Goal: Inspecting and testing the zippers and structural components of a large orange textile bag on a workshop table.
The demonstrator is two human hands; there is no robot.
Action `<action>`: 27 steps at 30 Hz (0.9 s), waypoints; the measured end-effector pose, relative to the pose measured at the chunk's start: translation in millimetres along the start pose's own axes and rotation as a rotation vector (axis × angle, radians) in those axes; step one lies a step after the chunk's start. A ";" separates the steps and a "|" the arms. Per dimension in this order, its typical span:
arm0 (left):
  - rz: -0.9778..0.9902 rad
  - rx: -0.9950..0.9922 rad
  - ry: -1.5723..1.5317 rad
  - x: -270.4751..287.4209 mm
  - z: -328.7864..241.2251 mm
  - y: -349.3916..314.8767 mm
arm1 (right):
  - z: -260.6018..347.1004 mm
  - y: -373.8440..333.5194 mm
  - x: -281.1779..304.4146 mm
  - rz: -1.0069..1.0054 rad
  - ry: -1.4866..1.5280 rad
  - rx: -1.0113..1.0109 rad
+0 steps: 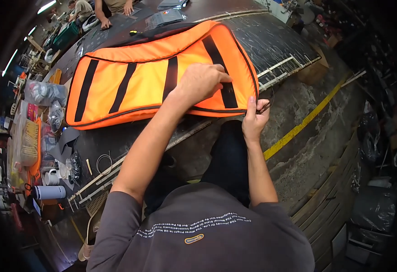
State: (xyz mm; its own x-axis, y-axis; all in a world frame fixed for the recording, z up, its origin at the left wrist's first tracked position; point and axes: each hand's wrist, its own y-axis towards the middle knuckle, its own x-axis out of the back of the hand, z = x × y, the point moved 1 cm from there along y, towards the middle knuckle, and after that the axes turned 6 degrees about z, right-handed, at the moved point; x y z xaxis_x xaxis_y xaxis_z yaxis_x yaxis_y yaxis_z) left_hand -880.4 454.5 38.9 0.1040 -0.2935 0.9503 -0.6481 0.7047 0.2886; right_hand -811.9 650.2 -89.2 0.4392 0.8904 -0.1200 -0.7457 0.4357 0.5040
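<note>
An orange fabric bag (146, 84) with black strips (85, 90) is lying on the dark surface (280, 41), its near right corner overhanging the edge. The left hand (200, 84) is resting curled beside the rightmost strip; whether its grip is clenching fabric, I cannot tell. The right hand (255, 122) is pinching that overhanging corner, its grip holding the bag's edge.

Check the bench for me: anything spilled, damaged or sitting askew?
One thing: the bright orange fabric bag with black strips sits askew, its near right corner jutting past the edge of the dark, scuffed worktable, held there by the right hand. No spill or tear stands out.
</note>
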 end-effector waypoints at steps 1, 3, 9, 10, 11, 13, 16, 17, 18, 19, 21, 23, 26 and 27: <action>0.006 -0.066 0.024 -7.4 -2.0 5.0 | 2.0 -2.4 1.9 0.003 0.002 -0.007; -0.002 -0.120 0.087 -18.4 0.2 12.6 | 1.1 -4.7 3.9 0.009 0.023 -0.001; -0.129 -0.103 -0.223 -14.4 -23.3 7.0 | 1.8 -4.9 11.7 0.023 0.010 -0.019; -0.288 -0.050 -0.489 -9.0 -26.4 0.1 | 4.5 -4.9 9.6 0.025 0.014 -0.021; -0.353 0.019 -0.715 -4.2 -30.6 -7.3 | 5.9 -5.4 9.2 0.027 0.017 -0.032; -0.518 0.131 -1.179 6.6 -34.0 -18.4 | 7.0 -6.8 9.2 0.032 0.021 -0.046; -0.513 -0.043 -1.633 29.1 -32.8 -30.2 | 6.6 -5.1 10.9 0.039 0.033 -0.045; -0.526 -0.185 -1.755 33.2 -35.6 -36.6 | 5.9 -4.2 12.1 0.050 0.022 -0.042; -0.465 -0.230 -1.738 36.3 -35.1 -43.8 | 5.1 -3.2 12.7 0.061 0.010 -0.038; -0.406 -0.274 -1.721 39.3 -34.9 -53.2 | 6.7 -2.9 10.8 0.062 0.009 -0.039; -0.306 0.060 -1.122 39.8 -37.0 -58.8 | 9.0 0.2 5.1 0.050 0.112 -0.041; -0.201 0.197 -0.625 35.5 -39.1 -44.8 | 5.2 6.0 1.7 0.038 0.110 -0.034; -0.135 0.124 -0.611 12.7 -34.8 -26.7 | 2.5 22.0 -7.7 0.022 0.113 0.001; -0.124 0.091 -0.536 3.9 -31.7 -22.4 | 3.2 26.8 -11.3 0.032 0.128 -0.023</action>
State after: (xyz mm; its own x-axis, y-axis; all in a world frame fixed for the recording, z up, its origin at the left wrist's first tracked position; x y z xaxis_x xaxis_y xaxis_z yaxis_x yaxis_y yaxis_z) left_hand -841.6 458.0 39.8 -0.1994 -0.6749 0.7105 -0.7203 0.5925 0.3607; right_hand -835.3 651.4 -71.6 0.3486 0.9128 -0.2127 -0.7704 0.4084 0.4896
